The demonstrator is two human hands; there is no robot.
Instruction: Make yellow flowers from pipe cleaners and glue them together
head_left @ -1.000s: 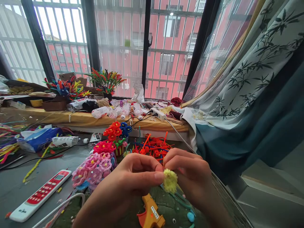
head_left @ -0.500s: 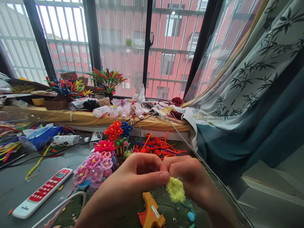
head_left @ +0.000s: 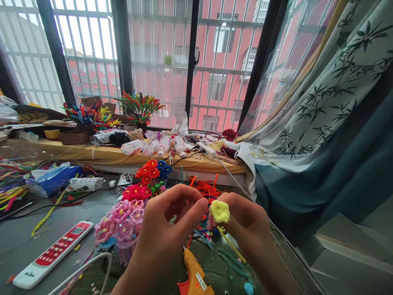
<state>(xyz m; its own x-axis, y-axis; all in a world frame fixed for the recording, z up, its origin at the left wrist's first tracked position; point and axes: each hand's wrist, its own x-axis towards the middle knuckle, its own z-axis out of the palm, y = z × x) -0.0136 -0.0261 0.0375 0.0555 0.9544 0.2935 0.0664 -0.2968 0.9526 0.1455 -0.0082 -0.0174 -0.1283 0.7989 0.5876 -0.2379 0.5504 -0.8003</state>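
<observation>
A small fuzzy yellow chenille piece (head_left: 220, 211) is held up between the hands. My right hand (head_left: 247, 217) curls behind it with bent fingers and grips it; the fingertips are partly hidden by the piece. My left hand (head_left: 176, 217) has its thumb and forefinger closed together just left of the yellow piece. Whether anything is between those fingertips is hidden. A thin yellow stem (head_left: 232, 244) slants down below the piece, and I cannot tell if it is joined to it. Beneath the hands lies an orange glue gun (head_left: 194, 270).
Chenille flowers in pink (head_left: 121, 221) and red (head_left: 149, 171) stand left of my hands. Red chenille stems (head_left: 205, 186) lie behind. A white remote (head_left: 53, 254) and a plastic bottle (head_left: 87, 183) rest at left. A power strip (head_left: 206, 150) sits on the cluttered sill; a blue pompom (head_left: 248, 288) lies low right.
Both hands have risen slightly. The yellow piece has moved up and left and turned to face me. My left thumb has drawn back from it, and the yellow stem now shows below.
</observation>
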